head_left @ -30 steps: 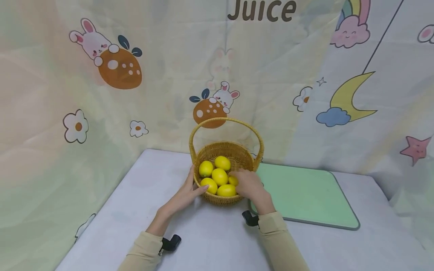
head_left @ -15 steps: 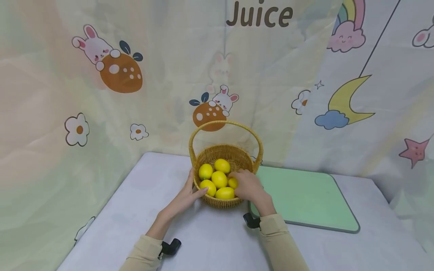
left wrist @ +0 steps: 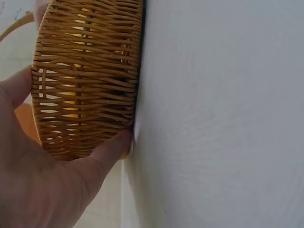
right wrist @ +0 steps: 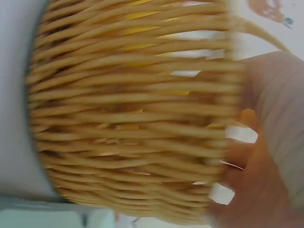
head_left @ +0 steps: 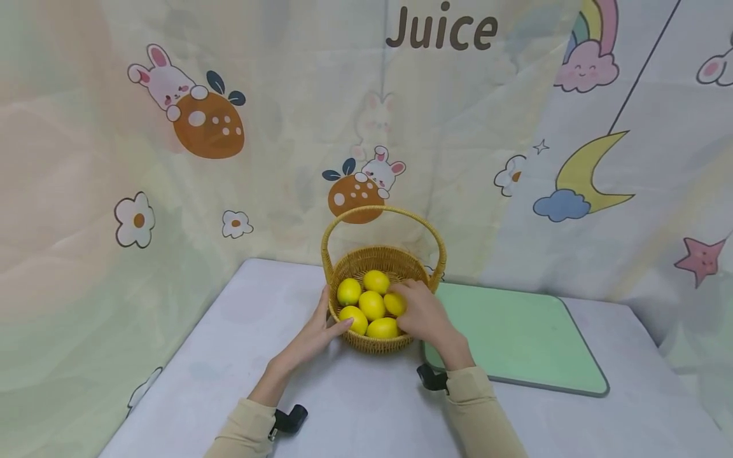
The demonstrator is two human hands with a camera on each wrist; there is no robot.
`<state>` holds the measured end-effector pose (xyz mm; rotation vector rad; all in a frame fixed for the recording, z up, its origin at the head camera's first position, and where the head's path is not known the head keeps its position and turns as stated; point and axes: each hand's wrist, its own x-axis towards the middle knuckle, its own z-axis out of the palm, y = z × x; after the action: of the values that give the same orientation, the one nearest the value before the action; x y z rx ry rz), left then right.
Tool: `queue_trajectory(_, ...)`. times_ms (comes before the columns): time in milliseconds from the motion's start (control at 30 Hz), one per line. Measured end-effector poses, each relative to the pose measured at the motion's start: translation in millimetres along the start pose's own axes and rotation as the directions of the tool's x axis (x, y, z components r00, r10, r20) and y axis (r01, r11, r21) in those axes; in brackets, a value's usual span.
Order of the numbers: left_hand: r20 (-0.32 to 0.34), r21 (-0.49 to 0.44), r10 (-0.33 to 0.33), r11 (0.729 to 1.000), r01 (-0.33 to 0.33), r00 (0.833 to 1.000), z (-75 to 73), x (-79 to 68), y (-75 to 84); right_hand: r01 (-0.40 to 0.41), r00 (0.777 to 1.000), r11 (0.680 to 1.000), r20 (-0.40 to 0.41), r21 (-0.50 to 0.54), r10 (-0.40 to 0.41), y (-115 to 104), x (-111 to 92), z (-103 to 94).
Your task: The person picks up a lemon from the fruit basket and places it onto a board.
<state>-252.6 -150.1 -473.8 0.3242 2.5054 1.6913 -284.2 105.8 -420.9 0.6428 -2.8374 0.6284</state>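
Note:
A round wicker basket [head_left: 375, 345] with a tall arched handle stands on the table, holding several yellow lemons [head_left: 372, 306]. My left hand [head_left: 312, 331] grips its left side, thumb over the rim. In the left wrist view, the left hand [left wrist: 52, 175] has a finger reaching along the basket's side [left wrist: 90, 85] to its base. My right hand [head_left: 422, 312] reaches over the right rim and pinches the rightmost lemon [head_left: 396, 304]; some fingertips are hidden behind it. In the right wrist view, the right hand [right wrist: 256, 156] shows beyond the woven wall [right wrist: 133, 104].
A green cutting board [head_left: 521, 337] with a grey edge lies on the table [head_left: 355, 407] to the right, its left end close to the basket. Behind the table hangs a printed cloth backdrop [head_left: 286, 127]. The basket's handle [head_left: 385, 208] arches above the lemons.
My right hand and the lemon at its fingertips have shifted slightly up and to the right, so more of that lemon shows. The left hand keeps its grip on the basket.

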Motion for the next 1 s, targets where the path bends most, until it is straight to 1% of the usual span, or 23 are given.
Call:
queue_trajectory(100, 0.007, -0.002, 0.003, 1.000, -0.003, 1.000, 0.9, 0.1, 1.9, 0.016, 0.999, 0.998, -0.034, 0.057, -0.014, -1.4, -4.9, -11.7)
queue_trajectory(200, 0.007, 0.001, 0.000, 1.000, 0.000, 1.000, 0.9, -0.3, 4.1, 0.033, 0.997, 0.995, -0.068, 0.093, -0.027, -2.3, -9.9, -24.6)
queue_trajectory(400, 0.007, 0.011, -0.014, 1.000, 0.014, 1.000, 0.4, -1.1, 3.3, 0.060, 0.993, 0.991, -0.109, 0.123, -0.047, -2.2, -22.3, -49.0)
queue_trajectory(533, 0.005, 0.018, -0.023, 1.000, 0.023, 1.000, 0.4, -1.0, 0.9, 0.064, 0.989, 0.985, -0.143, 0.158, -0.041, -0.4, -29.7, -62.9)
queue_trajectory(800, 0.002, 0.018, -0.022, 1.000, 0.022, 1.000, 0.2, -0.2, -2.2, 0.082, 0.969, 0.982, -0.245, 0.170, -0.038, 9.8, -35.6, -80.3)
queue_trajectory(1000, 0.002, 0.031, -0.015, 0.999, 0.015, 1.000, 0.4, 0.2, -1.0, 0.056, 0.959, 0.980, -0.283, 0.191, 0.001, 21.6, -39.0, -88.5)
